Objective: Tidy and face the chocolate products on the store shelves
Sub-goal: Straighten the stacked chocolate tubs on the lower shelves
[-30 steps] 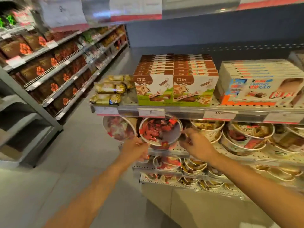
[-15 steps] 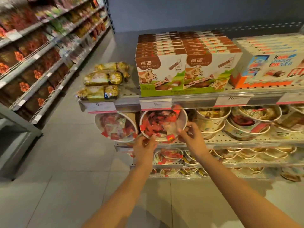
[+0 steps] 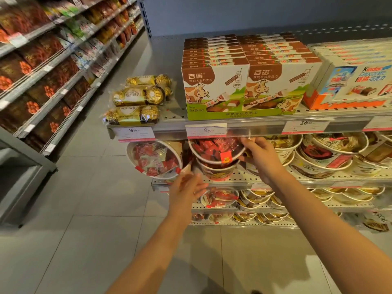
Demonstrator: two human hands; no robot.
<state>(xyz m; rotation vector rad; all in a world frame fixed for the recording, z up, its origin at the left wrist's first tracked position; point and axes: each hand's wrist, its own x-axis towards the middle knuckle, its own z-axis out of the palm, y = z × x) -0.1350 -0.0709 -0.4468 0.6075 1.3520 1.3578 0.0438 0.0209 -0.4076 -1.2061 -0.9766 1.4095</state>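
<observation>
Bare forearms reached up from below. The left hand (image 3: 186,187) hovered with fingers loosely spread just under the shelf edge (image 3: 244,181), holding nothing. The right hand (image 3: 259,158) pinched the rim of a red-filled chocolate tub (image 3: 214,152), tilted forward on the second shelf. Above stood Ferrero Rocher packs (image 3: 137,96), Bainuo cartons (image 3: 216,88) and Kinder Chocolate boxes (image 3: 358,81), over a price tag (image 3: 206,130) reading 9.90.

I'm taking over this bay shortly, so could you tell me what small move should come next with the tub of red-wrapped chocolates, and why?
Probably seat the upper tub squarely on the tub below: the right hand grips its rim, it sits tilted, and the left hand hovers open beneath.
</observation>
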